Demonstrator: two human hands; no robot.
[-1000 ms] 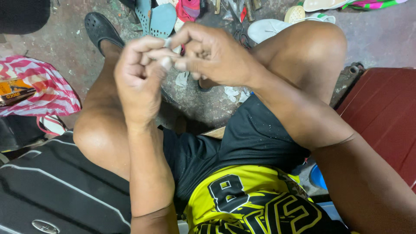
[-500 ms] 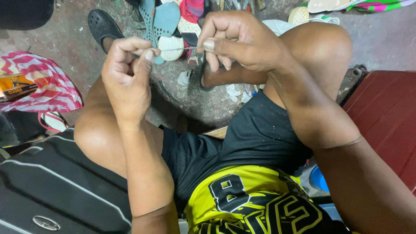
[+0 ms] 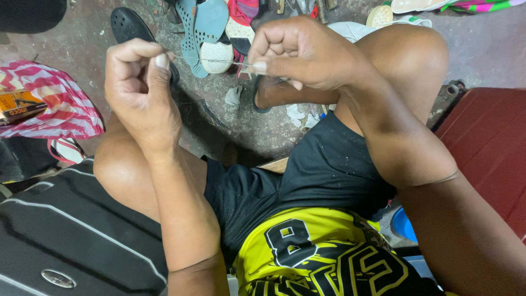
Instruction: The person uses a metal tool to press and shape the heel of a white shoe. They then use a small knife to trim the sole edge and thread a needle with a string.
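My left hand (image 3: 139, 90) is raised over my left knee, thumb and forefinger pinched on the end of a thin pale thread (image 3: 211, 60). The thread runs taut to my right hand (image 3: 301, 52), which is closed in a fist and pinches the other end between thumb and forefinger. Both hands hover above the concrete floor, over a pile of shoe soles and sandals (image 3: 211, 27). I sit with knees apart in black shorts and a yellow and black shirt.
A black sandal (image 3: 127, 24) lies on the floor at the top left. A pink and white striped bag (image 3: 60, 107) sits at the left, a black bag (image 3: 60, 235) below it. A dark red surface (image 3: 487, 148) stands at the right.
My hands were together at first; they have drawn apart, the left going left and the right going right, stretching the thread between them.
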